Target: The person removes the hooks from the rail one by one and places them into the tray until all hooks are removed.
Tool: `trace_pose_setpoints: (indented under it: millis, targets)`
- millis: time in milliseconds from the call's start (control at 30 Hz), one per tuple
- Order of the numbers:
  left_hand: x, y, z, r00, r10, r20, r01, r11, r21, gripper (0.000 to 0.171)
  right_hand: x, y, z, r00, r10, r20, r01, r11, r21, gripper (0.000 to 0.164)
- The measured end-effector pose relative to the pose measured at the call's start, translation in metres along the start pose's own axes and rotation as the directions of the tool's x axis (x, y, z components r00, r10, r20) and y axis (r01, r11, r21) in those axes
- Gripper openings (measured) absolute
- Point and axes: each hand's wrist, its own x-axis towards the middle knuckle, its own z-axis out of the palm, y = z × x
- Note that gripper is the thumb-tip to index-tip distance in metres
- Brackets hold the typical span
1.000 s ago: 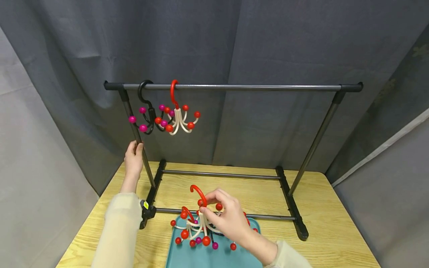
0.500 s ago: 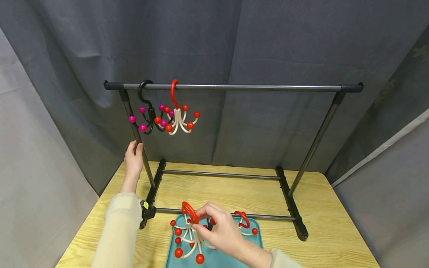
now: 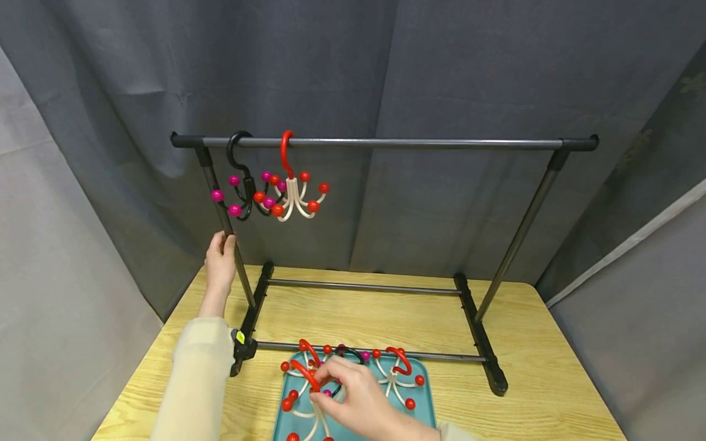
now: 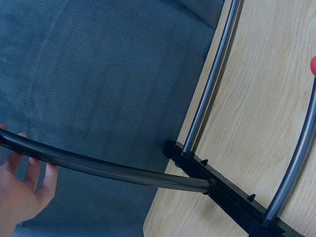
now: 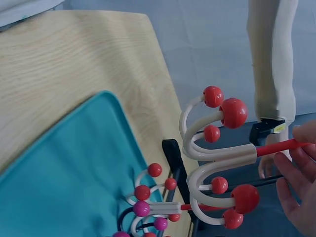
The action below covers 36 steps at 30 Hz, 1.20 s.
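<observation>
My left hand [image 3: 219,264] grips the left upright [image 3: 240,269] of a dark metal garment rack, fingers and thumb around the pole. In the right wrist view, a white multi-arm hook hanger [image 5: 232,154] with red ball tips hangs by its red hook from my right hand [image 3: 361,395]. Thumb and fingers pinch that hook low over a teal tray [image 3: 423,411]. Another white-and-red hanger [image 3: 393,378] lies at the tray's right. One more [image 3: 310,349] is at its back left, beside a black hanger [image 3: 350,350] with magenta balls, partly hidden by my right hand.
On the left part of the rack's top bar [image 3: 419,144] hang a black hanger [image 3: 249,187] with magenta balls and a white-and-red hanger [image 3: 292,193], their arms overlapping. The rack's feet [image 3: 481,337] and lower bars stand on the wooden table [image 3: 358,312]. Grey curtains [image 3: 452,79] surround it.
My right hand has come down and toward me with the pinched hanger, bringing the hangers behind it into view. The left hand and the hanging pieces stay in place.
</observation>
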Motion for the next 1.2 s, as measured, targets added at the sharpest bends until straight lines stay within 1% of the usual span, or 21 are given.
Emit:
trace_pose_setpoints:
  millis: [167,267,367,533,767,900,1000,1200]
  targets:
    - [0.001,0.000,0.000,1.000,0.007,-0.004,-0.007,1.000,0.002,0.032,-0.005,0.006,0.008,1.000,-0.024,0.015,0.024,1.000,-0.003,0.016]
    - [0.001,0.000,0.000,1.000,0.004,-0.002,-0.004,1.000,0.001,0.032,-0.009,0.011,0.014,0.999,-0.016,0.028,0.017,1.000,-0.007,0.015]
    - [0.001,-0.001,0.000,1.000,-0.006,-0.003,0.006,1.000,0.000,0.032,-0.013,0.016,0.019,0.998,0.029,0.060,-0.031,0.999,0.022,0.012]
    - [0.001,-0.002,0.000,1.000,-0.006,0.000,0.006,1.000,0.010,0.033,-0.018,0.022,0.025,0.987,0.116,0.109,-0.121,0.992,0.040,0.009]
    - [0.001,-0.003,-0.001,1.000,-0.011,-0.004,0.011,1.000,0.010,0.033,-0.022,0.028,0.031,0.960,0.239,0.147,-0.252,0.965,0.074,0.008]
    - [0.001,-0.003,-0.001,1.000,-0.007,-0.002,0.007,1.000,0.012,0.033,-0.024,0.033,0.036,0.958,0.252,0.136,-0.265,0.961,0.081,0.009]
    - [0.001,-0.002,-0.001,1.000,-0.002,-0.001,0.002,1.000,0.009,0.033,-0.026,0.037,0.039,0.952,0.274,0.134,-0.288,0.953,0.097,0.009]
    - [0.001,-0.002,0.000,1.000,-0.001,-0.001,0.001,1.000,0.008,0.033,-0.029,0.045,0.044,0.916,0.374,0.145,-0.390,0.915,0.101,0.010]
